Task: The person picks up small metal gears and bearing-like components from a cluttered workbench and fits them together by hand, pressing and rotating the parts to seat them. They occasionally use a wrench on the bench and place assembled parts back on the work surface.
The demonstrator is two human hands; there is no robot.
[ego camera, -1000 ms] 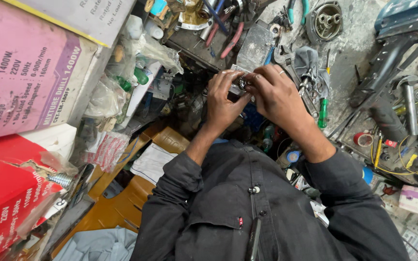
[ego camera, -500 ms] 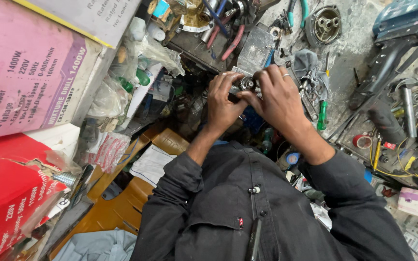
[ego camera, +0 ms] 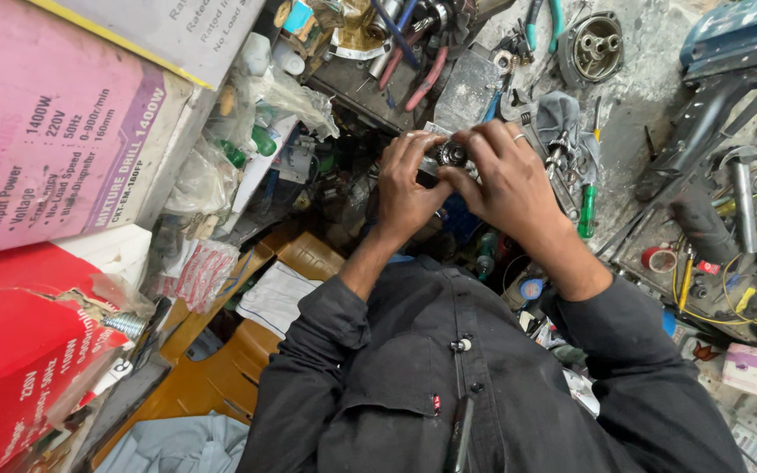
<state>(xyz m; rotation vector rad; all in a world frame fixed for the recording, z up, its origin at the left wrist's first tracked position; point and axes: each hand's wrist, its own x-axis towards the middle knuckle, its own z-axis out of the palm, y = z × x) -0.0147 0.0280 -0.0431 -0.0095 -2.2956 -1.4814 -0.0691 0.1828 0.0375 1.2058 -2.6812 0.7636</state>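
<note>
1. Here, mid-handling: left hand [ego camera: 409,188] and right hand [ego camera: 505,180] both closed around a small round metal part [ego camera: 450,155], likely a bearing or gear assembly, though too small and too covered by fingers to name for certain.
2. Held up between the two hands, above the cluttered workbench [ego camera: 650,88] and just in front of the chest, not resting on anything.
3. Left hand: fingers curled and clamped on the part's near-left side. Right hand: fingertips pinched over its top and right edge, ring visible on one finger.
4. Judged as a seating or turning step, fingers working the part by feel; next move seemingly calling for steady counter-grip from the left while the right twists or presses.
5. Round face of the part turned up toward the camera; long axis apparently running roughly toward the viewer, but hard to confirm.
6. Nearby: green-handled screwdriver [ego camera: 585,213] just right of the right wrist, a round grey motor housing [ego camera: 590,45] well apart at top, pink cardboard box [ego camera: 54,149] at left.
</note>
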